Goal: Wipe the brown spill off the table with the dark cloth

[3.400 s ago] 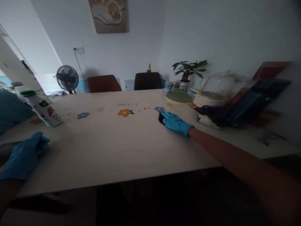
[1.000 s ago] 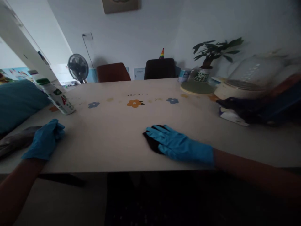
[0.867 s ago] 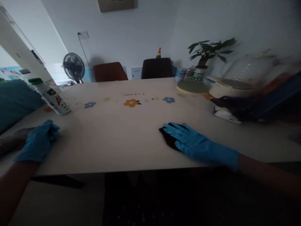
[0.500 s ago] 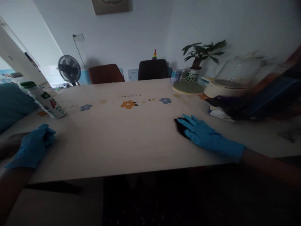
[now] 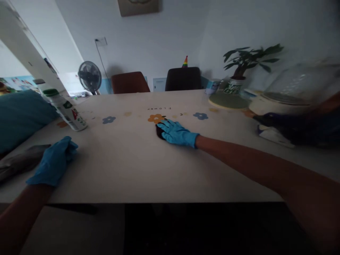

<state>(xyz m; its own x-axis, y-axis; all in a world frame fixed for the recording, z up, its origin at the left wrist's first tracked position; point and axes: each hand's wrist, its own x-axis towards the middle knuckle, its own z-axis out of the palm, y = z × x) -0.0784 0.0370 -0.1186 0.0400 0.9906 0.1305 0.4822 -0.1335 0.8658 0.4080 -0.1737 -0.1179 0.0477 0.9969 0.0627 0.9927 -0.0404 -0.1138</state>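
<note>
On the pale tabletop (image 5: 127, 173), pressing a small black cloth (image 5: 159, 132) under the blue-gloved right hand (image 5: 177, 134), palm down with fingers extended and slightly apart, just by an orange printed flower (image 5: 153, 119). Resting the blue-gloved left hand (image 5: 54, 161) well to the left, with fingers curled under; cannot tell whether fully closed or gripping something. Can see a crumpled grey fabric bundle (image 5: 25, 159) beside that hand and a white plastic bottle with a green cap (image 5: 69, 113) beyond. Farther out, can see a flat round green mat (image 5: 227, 101) near a leafy potted plant (image 5: 240, 72), and a brown chair (image 5: 130, 82) past the far edge.
</note>
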